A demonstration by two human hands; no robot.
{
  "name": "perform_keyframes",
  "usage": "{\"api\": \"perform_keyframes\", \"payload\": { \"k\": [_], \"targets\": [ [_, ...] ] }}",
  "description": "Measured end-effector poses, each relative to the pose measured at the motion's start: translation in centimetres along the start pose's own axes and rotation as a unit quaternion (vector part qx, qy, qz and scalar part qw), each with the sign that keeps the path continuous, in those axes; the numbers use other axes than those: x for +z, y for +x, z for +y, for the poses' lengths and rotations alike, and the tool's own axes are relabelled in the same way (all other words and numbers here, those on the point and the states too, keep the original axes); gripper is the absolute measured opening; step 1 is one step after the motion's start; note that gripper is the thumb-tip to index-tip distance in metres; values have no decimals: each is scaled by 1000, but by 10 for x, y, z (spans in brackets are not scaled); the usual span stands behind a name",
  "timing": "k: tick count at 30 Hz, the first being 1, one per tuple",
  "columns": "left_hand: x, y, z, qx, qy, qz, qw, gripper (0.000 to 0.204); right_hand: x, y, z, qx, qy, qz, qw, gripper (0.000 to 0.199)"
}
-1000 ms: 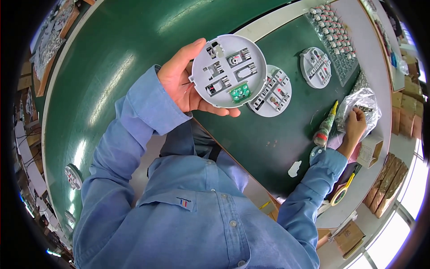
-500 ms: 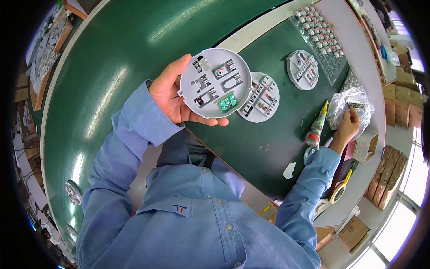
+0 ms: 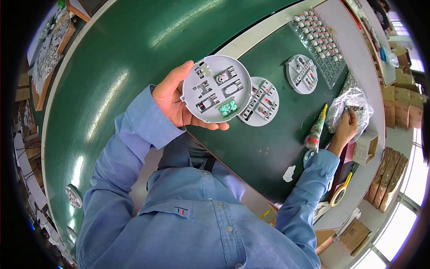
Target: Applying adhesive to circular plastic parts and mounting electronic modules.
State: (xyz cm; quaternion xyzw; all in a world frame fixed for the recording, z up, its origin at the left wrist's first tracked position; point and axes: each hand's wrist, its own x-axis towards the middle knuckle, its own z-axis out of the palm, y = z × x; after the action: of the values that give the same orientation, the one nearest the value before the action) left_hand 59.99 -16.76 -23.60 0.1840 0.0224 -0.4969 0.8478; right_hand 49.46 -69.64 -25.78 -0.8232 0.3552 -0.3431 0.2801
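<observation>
My left hand (image 3: 174, 96) is closed round the edge of a round grey plastic housing (image 3: 211, 96), tilted with its slotted inner face in view. A small green circuit board (image 3: 228, 107) and several metal clips sit in it. My right hand (image 3: 344, 130) is at the mouth of a clear plastic bag (image 3: 365, 117) of small metal parts. Its fingers are drawn together at the parts; what they pinch, if anything, is hidden. Partly behind the held housing lies a second round grey housing (image 3: 268, 105) on the table, and farther right a third (image 3: 302, 74).
A clear tray (image 3: 324, 67) with rows of small white-and-red parts stands at the far right. A yellow-tipped tube (image 3: 316, 130) lies beside the bag. Near my right forearm are an open small box (image 3: 365, 148) and a yellow-rimmed magnifier (image 3: 339, 195). A white scrap (image 3: 289, 173) lies on the green mat.
The held housing and my left hand sit slightly lower in the picture. My right hand stays at the bag, with its fingers shifted a little.
</observation>
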Motion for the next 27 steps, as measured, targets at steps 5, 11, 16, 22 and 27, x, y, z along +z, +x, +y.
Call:
{"api": "perform_keyframes", "payload": {
  "k": [5,11,16,22,27],
  "targets": [
    [1,-1,0,-3,-6,2,1000,76,0,3,10,-19,3,-13,1000,39],
    [-1,-1,0,-8,-4,9,1000,76,-2,4,11,-17,0,-36,999,34],
    [-4,-2,2,-15,-12,15,1000,77,0,4,9,-11,1,-39,999,33],
    [-2,0,1,-21,41,49,998,80,-1,8,18,-30,5,-50,998,33],
    [2,-3,1,-15,70,56,996,80,-1,5,13,-27,-30,-47,998,32]
  ]
}}
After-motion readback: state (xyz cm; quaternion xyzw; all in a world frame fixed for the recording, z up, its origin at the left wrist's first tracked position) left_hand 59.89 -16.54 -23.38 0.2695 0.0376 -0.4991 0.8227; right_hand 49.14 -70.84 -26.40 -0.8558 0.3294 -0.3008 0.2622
